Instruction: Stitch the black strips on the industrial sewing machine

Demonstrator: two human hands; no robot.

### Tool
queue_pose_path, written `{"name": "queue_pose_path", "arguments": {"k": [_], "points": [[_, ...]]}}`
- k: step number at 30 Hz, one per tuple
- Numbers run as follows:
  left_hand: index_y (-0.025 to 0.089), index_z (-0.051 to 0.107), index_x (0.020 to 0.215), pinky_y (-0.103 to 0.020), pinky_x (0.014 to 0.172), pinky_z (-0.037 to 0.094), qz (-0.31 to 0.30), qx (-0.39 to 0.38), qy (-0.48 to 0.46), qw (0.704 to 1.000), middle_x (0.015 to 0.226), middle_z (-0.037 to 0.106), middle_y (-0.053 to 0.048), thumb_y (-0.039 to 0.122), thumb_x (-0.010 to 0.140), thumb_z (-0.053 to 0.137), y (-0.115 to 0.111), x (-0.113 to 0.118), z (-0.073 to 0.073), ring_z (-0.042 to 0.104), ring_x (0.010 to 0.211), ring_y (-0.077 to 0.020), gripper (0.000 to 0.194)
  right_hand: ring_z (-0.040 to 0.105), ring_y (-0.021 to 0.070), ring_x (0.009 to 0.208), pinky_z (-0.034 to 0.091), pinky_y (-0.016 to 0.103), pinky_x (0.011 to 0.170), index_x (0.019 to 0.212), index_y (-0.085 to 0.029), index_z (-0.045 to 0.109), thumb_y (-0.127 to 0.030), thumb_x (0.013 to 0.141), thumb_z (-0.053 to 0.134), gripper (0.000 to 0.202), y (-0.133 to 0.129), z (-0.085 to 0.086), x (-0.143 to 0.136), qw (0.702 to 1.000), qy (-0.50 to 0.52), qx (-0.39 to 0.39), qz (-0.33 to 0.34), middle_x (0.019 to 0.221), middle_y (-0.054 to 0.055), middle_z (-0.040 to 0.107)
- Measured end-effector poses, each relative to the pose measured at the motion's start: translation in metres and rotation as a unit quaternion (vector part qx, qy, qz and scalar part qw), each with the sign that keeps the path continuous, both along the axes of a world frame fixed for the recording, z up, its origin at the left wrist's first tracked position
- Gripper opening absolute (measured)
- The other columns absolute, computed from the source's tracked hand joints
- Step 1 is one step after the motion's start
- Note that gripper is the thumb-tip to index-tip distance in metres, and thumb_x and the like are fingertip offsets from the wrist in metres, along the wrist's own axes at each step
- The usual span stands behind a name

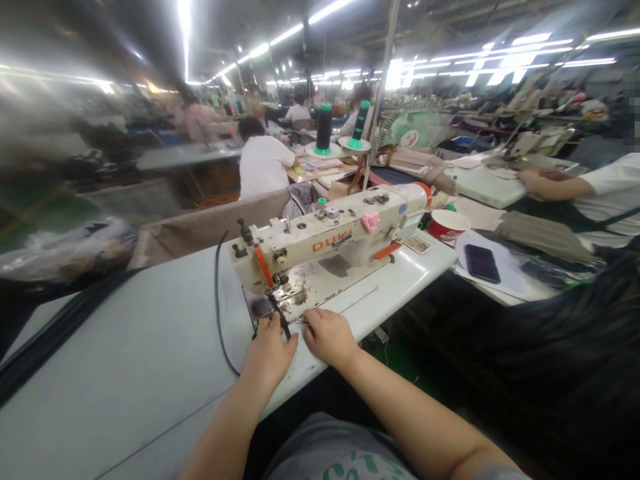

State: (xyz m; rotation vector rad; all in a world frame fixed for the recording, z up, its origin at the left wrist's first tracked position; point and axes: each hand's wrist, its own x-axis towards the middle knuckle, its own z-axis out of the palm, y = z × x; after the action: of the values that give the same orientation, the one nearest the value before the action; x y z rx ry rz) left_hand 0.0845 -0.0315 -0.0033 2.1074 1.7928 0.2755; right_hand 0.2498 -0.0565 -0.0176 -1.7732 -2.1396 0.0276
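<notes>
Before the sewing machine [335, 240], the left hand [270, 353] pinches a black strip [286, 327], likely limp, best held by its edges; the right hand's [330, 337] grasp is unclear.

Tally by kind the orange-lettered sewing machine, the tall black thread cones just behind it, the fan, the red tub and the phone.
Sewing machine: 1
Thread cones: 2
Fan: 1
Red tub: 1
Phone: 1
Total: 6

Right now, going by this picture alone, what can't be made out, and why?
In the head view:
Black strip: stretch at the left hand, partly hidden by its fingers.
Sewing machine: needle tip too small and blurred.
Grey shirt: lettering cut off by the bottom edge.
Co-worker at right: cut off by the right edge.
</notes>
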Motion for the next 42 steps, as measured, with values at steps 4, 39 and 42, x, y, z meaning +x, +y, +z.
{"name": "queue_pose_path", "arguments": {"k": [4, 39, 42], "points": [[0.006, 0.043, 0.150, -0.037, 0.102, 0.050, 0.006, -0.026, -0.010, 1.000, 0.141, 0.056, -0.023, 0.034, 0.092, 0.060, -0.002, 0.004, 0.004, 0.066, 0.118, -0.0305, 0.066, 0.067, 0.0203, 0.083, 0.043, 0.030, 0.074, 0.101, -0.021, 0.066, -0.019, 0.092, 0.055, 0.014, 0.001, 0.000, 0.001, 1.000, 0.017, 0.014, 0.002, 0.092, 0.005, 0.075], [0.005, 0.042, 0.153, -0.042, 0.104, 0.050, 0.017, -0.066, -0.080, 0.994, 0.150, 0.047, -0.027, 0.031, 0.086, 0.061, -0.011, 0.005, 0.026, 0.064, 0.122, -0.0371, 0.074, 0.072, 0.0224, 0.076, 0.049, 0.030, 0.068, 0.105, -0.022, 0.069, -0.022, 0.094, 0.049, 0.022, 0.006, -0.007, 0.006, 0.994, 0.026, 0.103, 0.034, 0.090, 0.007, 0.078], [0.003, 0.041, 0.153, -0.041, 0.104, 0.050, 0.005, -0.068, -0.062, 0.996, 0.149, 0.049, -0.027, 0.030, 0.087, 0.060, -0.010, 0.005, 0.024, 0.064, 0.122, -0.0370, 0.074, 0.073, 0.0221, 0.081, 0.051, 0.029, 0.074, 0.105, -0.021, 0.070, -0.022, 0.093, 0.048, 0.025, 0.006, -0.004, 0.006, 0.993, 0.071, 0.095, 0.031, 0.092, 0.007, 0.079]]}}
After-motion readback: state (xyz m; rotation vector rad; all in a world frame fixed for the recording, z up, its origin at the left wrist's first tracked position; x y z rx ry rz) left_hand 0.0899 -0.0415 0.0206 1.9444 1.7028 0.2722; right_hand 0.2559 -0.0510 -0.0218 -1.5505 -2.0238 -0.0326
